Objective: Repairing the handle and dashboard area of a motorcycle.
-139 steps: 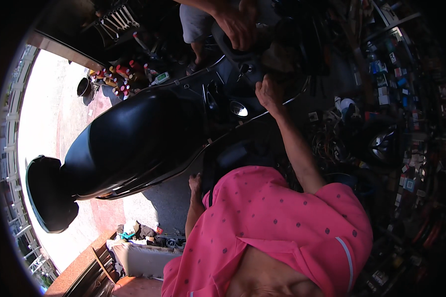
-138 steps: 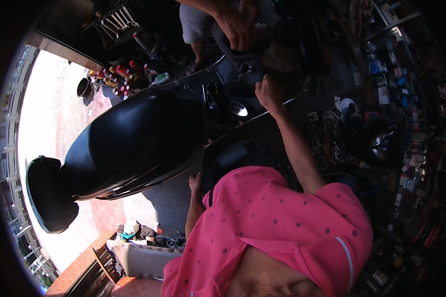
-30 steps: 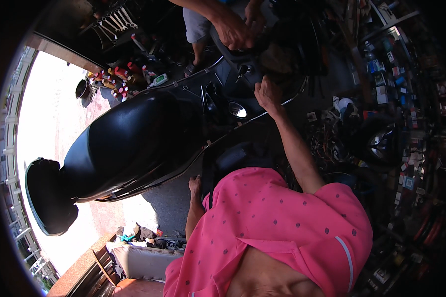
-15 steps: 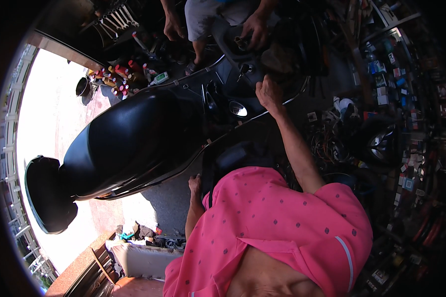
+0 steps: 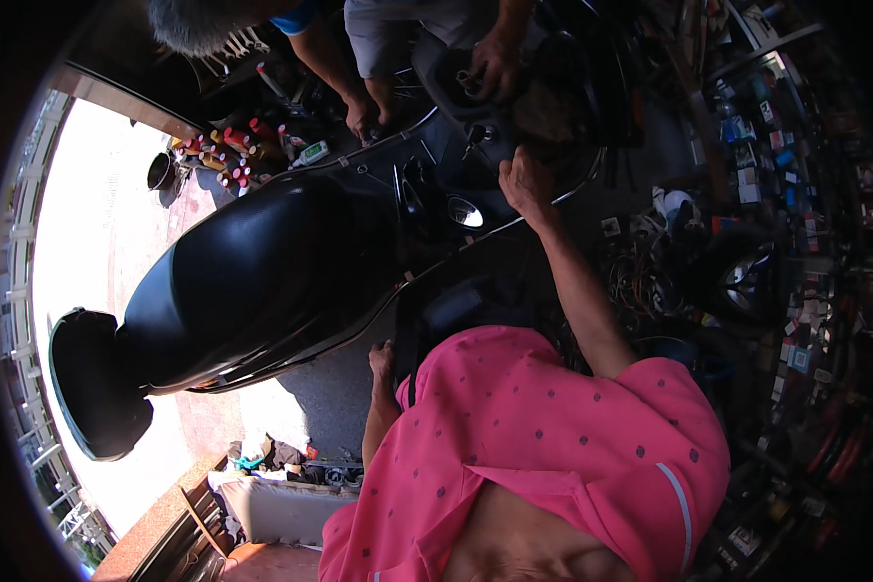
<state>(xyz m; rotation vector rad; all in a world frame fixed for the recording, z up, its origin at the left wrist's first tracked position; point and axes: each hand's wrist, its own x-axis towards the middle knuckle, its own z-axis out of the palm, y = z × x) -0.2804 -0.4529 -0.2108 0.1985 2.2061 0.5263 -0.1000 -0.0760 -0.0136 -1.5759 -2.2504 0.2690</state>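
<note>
A black scooter (image 5: 252, 262) stands lengthwise before me, its long seat toward the left. My right hand (image 5: 526, 182) is closed at the dark front panel (image 5: 500, 199), just right of the key (image 5: 475, 144) in its lock. Whatever its fingers grip is hidden. Low beside the scooter, my left hand (image 5: 382, 361) is curled next to my dark trousers; its palm is out of sight. Across from me, a co-worker's hand (image 5: 364, 118) touches the scooter's far edge. That person's other hand (image 5: 498, 66) rests near the handlebar, by a small metal part (image 5: 469, 83).
Several red- and yellow-capped bottles (image 5: 242, 150) stand beyond the seat, near a dark bucket (image 5: 162, 172). Wrenches (image 5: 242, 43) hang at the back. Shelves of small boxes (image 5: 747, 184) line the right side, with tangled wires (image 5: 640, 272) below. A pale bin (image 5: 281, 509) sits at lower left.
The co-worker has leaned in, so the head now shows at the top left. Their one hand has moved down onto the scooter's far edge. Both my hands stay in place.
</note>
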